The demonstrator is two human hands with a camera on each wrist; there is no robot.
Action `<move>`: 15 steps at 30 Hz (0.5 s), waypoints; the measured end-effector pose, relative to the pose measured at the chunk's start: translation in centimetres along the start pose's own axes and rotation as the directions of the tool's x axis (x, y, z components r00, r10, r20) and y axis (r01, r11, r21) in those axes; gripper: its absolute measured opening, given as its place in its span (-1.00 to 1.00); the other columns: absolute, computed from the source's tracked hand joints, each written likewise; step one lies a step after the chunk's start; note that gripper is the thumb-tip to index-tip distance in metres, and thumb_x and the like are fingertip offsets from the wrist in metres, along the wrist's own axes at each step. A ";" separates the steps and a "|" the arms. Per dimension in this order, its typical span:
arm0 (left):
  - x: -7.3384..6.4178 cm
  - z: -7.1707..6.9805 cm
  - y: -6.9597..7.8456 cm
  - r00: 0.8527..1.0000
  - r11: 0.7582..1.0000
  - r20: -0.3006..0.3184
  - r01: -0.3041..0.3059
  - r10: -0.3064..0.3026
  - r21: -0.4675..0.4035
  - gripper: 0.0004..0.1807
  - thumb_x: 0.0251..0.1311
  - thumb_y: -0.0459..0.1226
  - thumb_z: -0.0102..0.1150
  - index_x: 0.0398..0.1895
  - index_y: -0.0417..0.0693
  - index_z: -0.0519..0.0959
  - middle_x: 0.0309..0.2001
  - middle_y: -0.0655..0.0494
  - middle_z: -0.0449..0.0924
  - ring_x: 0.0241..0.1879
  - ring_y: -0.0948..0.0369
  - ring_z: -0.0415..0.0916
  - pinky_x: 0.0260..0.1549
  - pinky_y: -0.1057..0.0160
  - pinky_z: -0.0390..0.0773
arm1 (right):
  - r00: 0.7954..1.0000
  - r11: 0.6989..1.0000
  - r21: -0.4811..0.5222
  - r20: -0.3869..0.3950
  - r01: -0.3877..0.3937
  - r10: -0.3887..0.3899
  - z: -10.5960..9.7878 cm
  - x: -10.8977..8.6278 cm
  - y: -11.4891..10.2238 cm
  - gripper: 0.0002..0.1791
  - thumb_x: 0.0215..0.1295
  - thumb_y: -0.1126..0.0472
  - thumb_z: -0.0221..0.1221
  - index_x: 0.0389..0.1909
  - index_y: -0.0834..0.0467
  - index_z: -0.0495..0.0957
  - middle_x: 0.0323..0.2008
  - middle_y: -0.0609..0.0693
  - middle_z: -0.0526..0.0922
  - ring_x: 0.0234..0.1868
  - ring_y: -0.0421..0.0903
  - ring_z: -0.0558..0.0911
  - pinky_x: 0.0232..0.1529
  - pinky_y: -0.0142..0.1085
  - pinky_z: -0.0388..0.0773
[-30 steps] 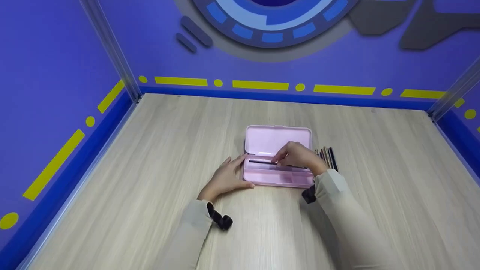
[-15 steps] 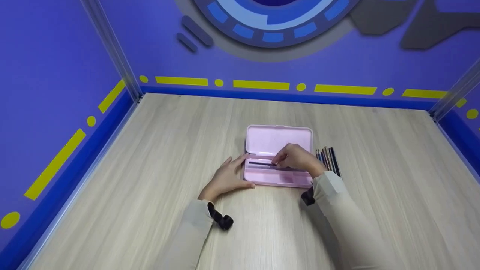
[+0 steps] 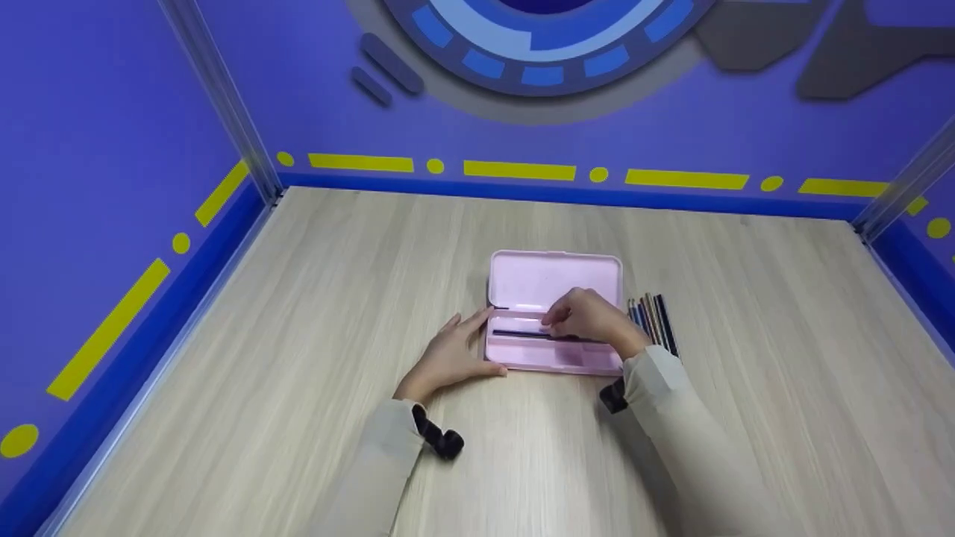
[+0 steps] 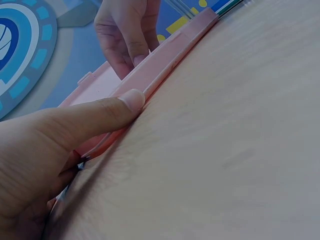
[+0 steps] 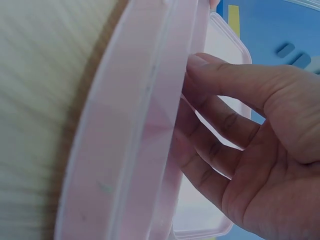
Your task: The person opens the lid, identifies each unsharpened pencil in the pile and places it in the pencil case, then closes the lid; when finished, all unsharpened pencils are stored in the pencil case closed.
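Observation:
A pink pencil case (image 3: 552,367) lies unfolded on the table, its lid (image 3: 556,276) tipped back at the far side. My left hand (image 3: 451,354) grips its left end, thumb along the front edge and fingers at the back corner. Inside the case, a thin dark pencil (image 3: 520,333) lies lengthwise beside the divider of the back compartment. My right hand (image 3: 593,317) reaches into that compartment with bent fingers. Its fingertips are close to the pencil, whose right part my hand covers. In the right wrist view the case wall hides the fingertips (image 5: 197,61) in part, and no pencil shows there.
Several pencils (image 3: 653,321) lie side by side on the table, just right of the case and partly behind my right wrist. The pale wooden table (image 3: 358,276) meets a blue wall (image 3: 671,134) at the back and another at the left.
The dark pencil has moved down and toward the front of the back compartment. My right hand has lowered slightly; my left hand has stayed at the case's left end.

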State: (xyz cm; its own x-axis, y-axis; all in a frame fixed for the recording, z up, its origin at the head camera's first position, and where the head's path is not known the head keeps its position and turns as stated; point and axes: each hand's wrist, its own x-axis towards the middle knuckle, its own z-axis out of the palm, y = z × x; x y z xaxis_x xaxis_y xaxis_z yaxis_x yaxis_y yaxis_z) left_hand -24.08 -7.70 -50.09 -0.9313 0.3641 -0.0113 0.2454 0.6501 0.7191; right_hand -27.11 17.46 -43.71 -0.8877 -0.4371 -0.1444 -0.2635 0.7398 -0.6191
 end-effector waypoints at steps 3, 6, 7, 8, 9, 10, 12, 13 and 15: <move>0.0 0.0 0.0 1.000 1.000 0.002 0.000 0.000 -0.003 0.13 -0.29 0.15 0.52 0.47 0.28 0.17 0.45 0.15 0.20 0.44 -0.29 -0.06 0.33 -0.32 0.11 | 1.000 1.000 -0.001 -0.011 0.008 -0.008 -0.2 -0.1 0.1 -0.84 0.13 0.36 0.29 -0.25 0.27 0.72 -0.27 0.13 0.76 -0.28 -0.10 0.65 -0.13 -0.19 0.63; -0.1 0.0 0.0 1.000 1.000 0.005 0.001 -0.001 -0.003 0.14 -0.28 0.15 0.52 0.47 0.27 0.16 0.46 0.13 0.19 0.45 -0.28 -0.07 0.33 -0.32 0.11 | 1.000 1.000 0.000 -0.018 -0.007 0.007 -0.5 -0.5 0.0 -0.83 0.14 0.34 0.28 -0.23 0.26 0.72 -0.26 0.12 0.76 -0.30 -0.11 0.64 -0.17 -0.21 0.63; -0.1 0.0 0.0 1.000 1.000 0.005 0.001 -0.001 -0.003 0.14 -0.28 0.15 0.51 0.47 0.26 0.16 0.46 0.12 0.19 0.45 -0.28 -0.07 0.32 -0.33 0.11 | 1.000 1.000 0.001 -0.022 -0.012 0.012 -0.7 -0.6 -0.1 -0.83 0.14 0.33 0.28 -0.23 0.25 0.72 -0.26 0.11 0.76 -0.32 -0.11 0.63 -0.19 -0.22 0.62; -0.1 0.0 0.0 1.000 1.000 0.005 0.001 -0.001 -0.003 0.14 -0.28 0.15 0.51 0.48 0.26 0.15 0.46 0.12 0.19 0.45 -0.28 -0.07 0.32 -0.33 0.11 | 0.999 1.000 0.007 -0.027 -0.021 0.021 -0.8 -0.7 -0.1 -0.82 0.14 0.33 0.28 -0.22 0.25 0.72 -0.26 0.11 0.76 -0.33 -0.11 0.63 -0.21 -0.23 0.62; -0.1 0.0 0.0 1.000 1.000 0.004 0.004 -0.003 -0.005 0.15 -0.28 0.15 0.51 0.48 0.27 0.15 0.46 0.12 0.19 0.45 -0.27 -0.07 0.33 -0.33 0.11 | 0.999 1.000 0.011 -0.032 -0.025 0.025 -1.0 -0.9 -0.1 -0.82 0.14 0.34 0.28 -0.21 0.25 0.72 -0.25 0.12 0.76 -0.33 -0.11 0.63 -0.21 -0.23 0.63; 0.0 0.0 0.0 1.000 1.000 0.005 0.007 -0.007 -0.006 0.15 -0.28 0.15 0.51 0.48 0.28 0.14 0.46 0.13 0.18 0.45 -0.26 -0.07 0.33 -0.33 0.10 | 0.999 1.000 0.013 -0.038 -0.027 0.027 -1.2 -1.1 -0.1 -0.81 0.15 0.34 0.27 -0.20 0.25 0.71 -0.25 0.12 0.76 -0.32 -0.10 0.64 -0.21 -0.21 0.63; -0.1 0.0 0.0 1.000 1.000 0.003 0.010 -0.010 -0.006 0.15 -0.28 0.15 0.51 0.48 0.28 0.14 0.46 0.12 0.18 0.46 -0.26 -0.08 0.33 -0.33 0.10 | 0.998 0.999 0.018 -0.047 -0.027 0.028 -1.7 -1.5 0.1 -0.79 0.16 0.35 0.26 -0.17 0.26 0.70 -0.23 0.14 0.75 -0.28 -0.06 0.66 -0.17 -0.16 0.65; -0.1 0.0 0.0 1.000 1.000 0.001 0.008 -0.007 -0.005 0.15 -0.28 0.15 0.51 0.48 0.27 0.14 0.46 0.11 0.18 0.46 -0.26 -0.07 0.33 -0.34 0.10 | 0.998 0.999 0.019 -0.052 -0.028 0.029 -1.9 -1.7 0.2 -0.78 0.16 0.35 0.26 -0.16 0.27 0.70 -0.23 0.15 0.75 -0.25 -0.04 0.67 -0.14 -0.14 0.65; -0.1 0.0 -0.1 1.000 1.000 -0.002 0.003 -0.003 0.003 0.15 -0.28 0.16 0.51 0.48 0.26 0.14 0.46 0.09 0.19 0.45 -0.26 -0.07 0.32 -0.34 0.11 | 0.997 0.999 0.018 -0.061 -0.037 0.038 -2.5 -2.2 0.6 -0.77 0.18 0.36 0.24 -0.13 0.28 0.68 -0.20 0.16 0.74 -0.21 -0.01 0.68 -0.10 -0.10 0.65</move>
State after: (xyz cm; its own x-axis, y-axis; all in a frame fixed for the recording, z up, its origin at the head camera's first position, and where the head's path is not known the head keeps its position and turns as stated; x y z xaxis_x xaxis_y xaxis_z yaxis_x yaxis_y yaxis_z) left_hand -24.04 -7.73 -50.17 -0.9324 0.3612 -0.0119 0.2437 0.6529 0.7172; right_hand -26.29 20.13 -41.86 -0.9183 -0.3771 -0.1205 -0.2241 0.7459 -0.6272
